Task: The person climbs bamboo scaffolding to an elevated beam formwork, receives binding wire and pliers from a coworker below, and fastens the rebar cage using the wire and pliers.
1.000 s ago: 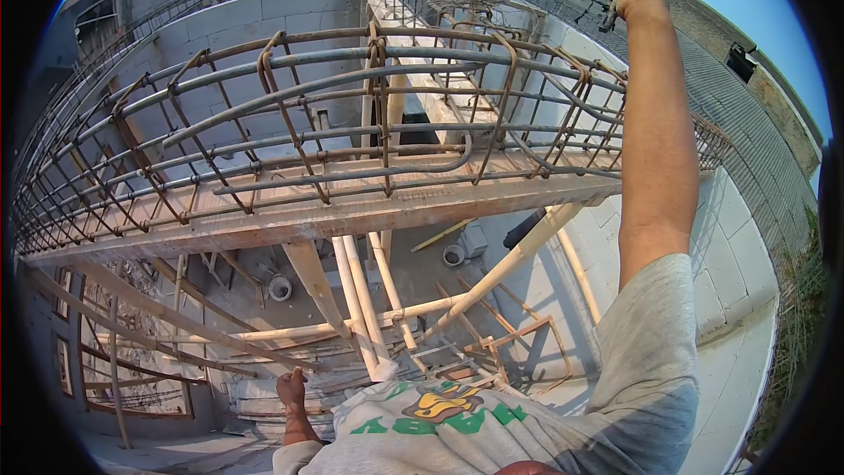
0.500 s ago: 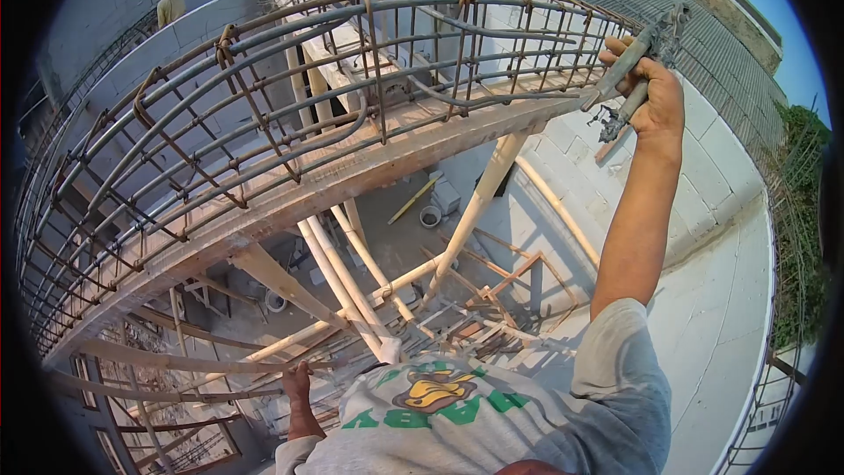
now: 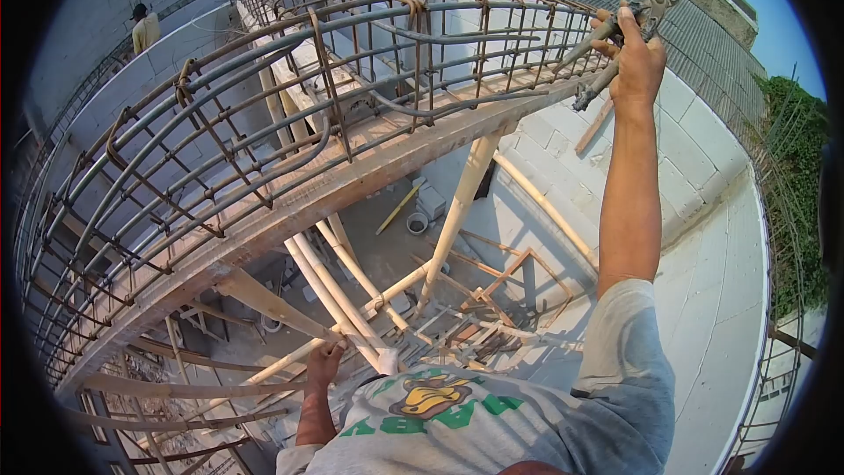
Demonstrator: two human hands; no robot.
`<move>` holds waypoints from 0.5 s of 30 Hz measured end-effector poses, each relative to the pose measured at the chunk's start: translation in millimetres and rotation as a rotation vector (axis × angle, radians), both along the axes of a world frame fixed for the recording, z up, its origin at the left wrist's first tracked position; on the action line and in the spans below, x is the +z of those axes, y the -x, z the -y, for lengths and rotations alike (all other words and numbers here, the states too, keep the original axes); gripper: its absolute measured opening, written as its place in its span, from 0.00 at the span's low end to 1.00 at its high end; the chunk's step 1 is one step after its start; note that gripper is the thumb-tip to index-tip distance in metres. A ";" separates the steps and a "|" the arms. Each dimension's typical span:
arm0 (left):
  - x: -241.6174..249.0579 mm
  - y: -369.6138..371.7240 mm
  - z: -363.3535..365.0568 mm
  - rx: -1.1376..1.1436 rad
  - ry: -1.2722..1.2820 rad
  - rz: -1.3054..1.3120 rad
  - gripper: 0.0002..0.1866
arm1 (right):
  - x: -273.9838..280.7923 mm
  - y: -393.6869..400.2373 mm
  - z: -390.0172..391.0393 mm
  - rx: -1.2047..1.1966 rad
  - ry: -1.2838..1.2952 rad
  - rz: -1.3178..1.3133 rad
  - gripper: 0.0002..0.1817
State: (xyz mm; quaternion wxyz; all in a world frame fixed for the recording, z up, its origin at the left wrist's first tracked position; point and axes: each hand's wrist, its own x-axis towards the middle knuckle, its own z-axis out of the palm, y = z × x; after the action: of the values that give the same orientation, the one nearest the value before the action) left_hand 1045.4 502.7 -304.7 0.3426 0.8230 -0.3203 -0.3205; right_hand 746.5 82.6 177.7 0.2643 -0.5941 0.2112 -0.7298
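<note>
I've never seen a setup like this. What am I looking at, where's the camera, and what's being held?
There's no machine here, just a person working bare-handed. One camera, worn on the head, looks forward and down, so the grey shirt fills the bottom. The raised right hand grips a two-handled, plier-like tool. The lower left hand is curled; whether it holds anything is unclear. Ahead, a rebar cage runs along a wooden formwork board, with a slanting pole beneath. Far below, a bucket stands on the floor.

Sunlit white block wall (image 3: 694, 145) | grey floor (image 3: 394, 251) below | corrugated roof (image 3: 714, 62) | blue sky (image 3: 782, 22)
</note>
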 end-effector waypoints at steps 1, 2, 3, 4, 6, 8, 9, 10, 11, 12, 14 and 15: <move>-0.7 1.5 3.9 0.008 0.034 -0.002 0.20 | 20.9 -5.6 11.5 -0.009 0.056 -0.005 0.16; -3.3 2.5 4.4 0.017 0.068 -0.003 0.19 | 39.5 -11.4 25.2 -0.019 0.110 -0.008 0.16; -6.9 2.9 3.9 0.026 0.100 -0.006 0.19 | 56.6 -18.6 40.9 -0.055 0.185 -0.064 0.18; -10.0 2.2 4.6 0.000 0.137 -0.022 0.18 | 71.1 -27.0 47.9 -0.091 0.260 -0.122 0.20; -9.6 4.8 7.0 -0.026 0.228 -0.005 0.18 | 84.3 -51.0 52.1 -0.325 0.365 -0.228 0.13; -0.3 9.4 4.4 -0.032 0.185 -0.032 0.17 | 83.3 -70.1 70.1 -0.434 0.441 -0.330 0.13; 8.5 11.0 5.5 -0.025 0.103 -0.067 0.17 | 83.3 -79.7 80.7 -0.486 0.483 -0.381 0.13; 12.8 11.6 7.3 -0.016 0.025 -0.103 0.17 | 87.1 -85.2 91.1 -0.467 0.328 -0.604 0.16; 12.1 12.1 7.6 -0.009 0.020 -0.123 0.17 | 92.1 -86.8 103.1 -0.442 0.169 -0.823 0.19; 11.1 12.3 6.5 -0.001 0.014 -0.142 0.17 | 94.7 -88.5 114.8 -0.412 0.005 -1.039 0.23; 13.6 13.2 3.4 0.037 0.004 -0.171 0.16 | 83.7 -93.6 146.8 -0.574 0.080 -1.160 0.23; 18.8 16.5 1.4 0.066 -0.001 -0.183 0.15 | 78.3 -97.6 156.6 -0.654 0.117 -1.220 0.24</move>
State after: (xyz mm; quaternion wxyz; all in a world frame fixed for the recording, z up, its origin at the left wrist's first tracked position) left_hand 1028.9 501.3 -285.9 0.3805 0.8005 -0.2602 -0.3831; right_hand 844.1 -74.0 256.0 -0.1677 -0.8173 0.4503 -0.3179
